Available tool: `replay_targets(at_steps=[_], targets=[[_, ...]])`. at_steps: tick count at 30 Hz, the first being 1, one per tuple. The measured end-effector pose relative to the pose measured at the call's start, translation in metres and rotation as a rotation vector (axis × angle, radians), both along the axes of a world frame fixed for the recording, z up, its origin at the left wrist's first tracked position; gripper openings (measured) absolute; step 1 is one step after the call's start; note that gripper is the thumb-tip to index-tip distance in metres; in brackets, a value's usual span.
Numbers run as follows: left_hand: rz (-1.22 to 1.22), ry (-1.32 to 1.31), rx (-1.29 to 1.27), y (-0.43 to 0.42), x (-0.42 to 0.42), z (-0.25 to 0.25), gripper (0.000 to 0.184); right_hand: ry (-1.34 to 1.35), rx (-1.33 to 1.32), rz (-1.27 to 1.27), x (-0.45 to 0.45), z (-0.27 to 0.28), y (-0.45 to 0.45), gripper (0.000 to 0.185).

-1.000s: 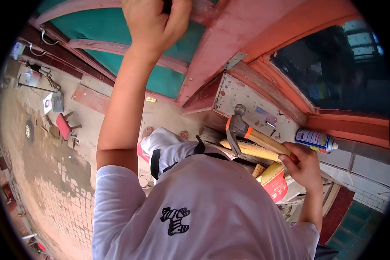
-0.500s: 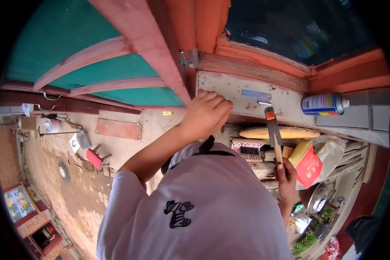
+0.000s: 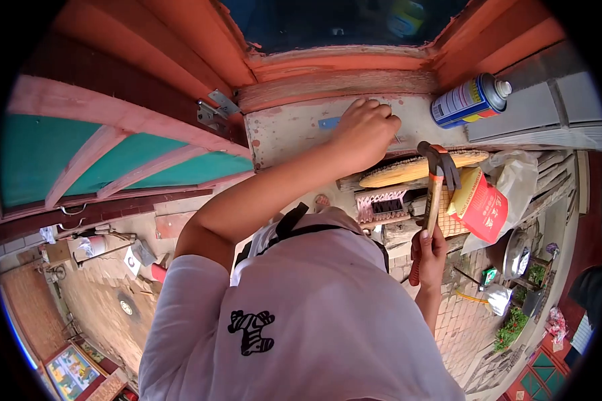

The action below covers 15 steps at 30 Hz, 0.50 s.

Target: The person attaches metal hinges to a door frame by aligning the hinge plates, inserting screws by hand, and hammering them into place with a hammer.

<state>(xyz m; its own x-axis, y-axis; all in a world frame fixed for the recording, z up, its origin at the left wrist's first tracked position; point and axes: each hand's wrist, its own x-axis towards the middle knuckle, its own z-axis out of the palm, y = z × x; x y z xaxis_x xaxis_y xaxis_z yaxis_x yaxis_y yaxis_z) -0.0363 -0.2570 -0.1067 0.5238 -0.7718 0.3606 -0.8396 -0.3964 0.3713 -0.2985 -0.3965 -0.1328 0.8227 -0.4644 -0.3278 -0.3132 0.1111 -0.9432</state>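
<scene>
My left hand [image 3: 366,137] is over the window sill with its fingers curled down. It covers most of a bluish metal plate [image 3: 328,123], whose left end shows beside the knuckles. What its fingertips hold, if anything, is hidden. A thin nail-like piece [image 3: 398,139] sticks out by the fingers. My right hand [image 3: 429,250] grips a claw hammer [image 3: 434,204] by its handle, head up, just below the sill's edge. A blue and yellow spray can [image 3: 470,100] lies on its side on the sill, right of my left hand.
The green-panelled shutter [image 3: 140,158] stands open at left, with a metal hinge [image 3: 214,110] on the orange frame. Under the sill are a yellow ribbed slab [image 3: 408,172], a red and yellow packet [image 3: 483,207] and stacked wood [image 3: 545,194].
My left hand has moved right from near the shutter edge, over the metal plate. The hammer has turned and now shows its head side-on. The view has shifted.
</scene>
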Motion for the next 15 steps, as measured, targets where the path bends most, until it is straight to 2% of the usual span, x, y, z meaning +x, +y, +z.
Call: replay_targets(at_steps=[6,13,15], targets=[[0.309,0.047,-0.141,0.021,0.030,0.000,0.009,-0.033,0.116,-0.156,-0.016,-0.009,0.005,0.026],[0.348,-0.077,-0.010,-0.005,0.033,-0.014,0.010,-0.034,0.126,-0.126,-0.009,-0.017,0.008,0.031],[0.323,-0.102,-0.098,-0.007,0.034,-0.018,0.009,-0.027,0.114,-0.115,-0.006,-0.015,0.010,0.030]])
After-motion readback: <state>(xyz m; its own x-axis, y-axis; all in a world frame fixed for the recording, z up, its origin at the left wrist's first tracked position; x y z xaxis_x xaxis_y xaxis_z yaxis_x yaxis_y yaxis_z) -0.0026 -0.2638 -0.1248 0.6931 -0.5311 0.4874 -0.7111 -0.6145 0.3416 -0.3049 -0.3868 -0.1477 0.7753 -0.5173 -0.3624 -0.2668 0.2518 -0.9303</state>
